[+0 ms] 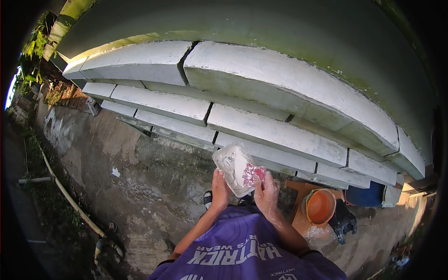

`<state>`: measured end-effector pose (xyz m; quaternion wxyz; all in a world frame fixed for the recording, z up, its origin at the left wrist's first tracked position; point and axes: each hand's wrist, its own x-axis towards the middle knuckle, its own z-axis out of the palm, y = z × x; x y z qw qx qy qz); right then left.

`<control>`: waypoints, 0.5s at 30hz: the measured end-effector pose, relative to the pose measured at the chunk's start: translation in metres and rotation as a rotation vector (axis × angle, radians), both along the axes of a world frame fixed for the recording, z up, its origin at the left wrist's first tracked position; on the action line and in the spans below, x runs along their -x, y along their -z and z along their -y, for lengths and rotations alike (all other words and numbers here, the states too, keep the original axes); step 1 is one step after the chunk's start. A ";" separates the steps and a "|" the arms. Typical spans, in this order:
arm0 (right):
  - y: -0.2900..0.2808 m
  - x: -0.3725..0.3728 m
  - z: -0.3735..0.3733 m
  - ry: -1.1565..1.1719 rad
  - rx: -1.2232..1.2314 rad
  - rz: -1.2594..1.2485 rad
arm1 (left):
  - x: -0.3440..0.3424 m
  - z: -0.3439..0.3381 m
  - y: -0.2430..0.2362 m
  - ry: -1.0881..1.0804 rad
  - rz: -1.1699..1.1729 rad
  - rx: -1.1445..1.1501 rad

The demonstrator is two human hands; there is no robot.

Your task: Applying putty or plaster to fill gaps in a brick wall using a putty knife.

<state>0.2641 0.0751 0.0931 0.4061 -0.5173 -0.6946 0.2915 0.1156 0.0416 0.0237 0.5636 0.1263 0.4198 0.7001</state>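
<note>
My left hand (220, 190) grips the near left side of a clear plastic tub (226, 161), which is tilted and smeared inside with white paste or powder (240, 164). In my right hand (267, 195) is a crumpled pink-and-white piece (252, 175), pinched over the tub's right side; whether it is cloth, sponge or plastic I cannot make out. White residue coats the fingers of that hand. Just beyond the tub run long white-coated slabs (275, 135), stacked in stepped tiers with dark gaps between their ends.
An orange bucket (321, 206) stands at the right on an orange-brown board (299, 215), beside a dark cloth (343, 223). Farther right is a blue object (364, 196). A pale pipe (70, 198) crosses the ground on the left. A green wall (261, 23) rises behind the slabs.
</note>
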 end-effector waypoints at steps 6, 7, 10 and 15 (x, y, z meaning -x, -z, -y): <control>0.021 0.007 0.004 0.061 0.193 -0.317 | 0.010 0.008 0.001 0.065 -0.016 0.035; 0.024 0.008 0.005 0.073 0.194 -0.318 | 0.010 0.010 -0.002 0.081 -0.025 0.065; 0.030 0.013 0.010 0.080 0.231 -0.361 | 0.015 0.014 0.002 0.107 0.012 0.074; 0.032 0.031 0.026 0.166 0.143 -0.269 | 0.025 0.017 -0.005 0.155 0.016 0.059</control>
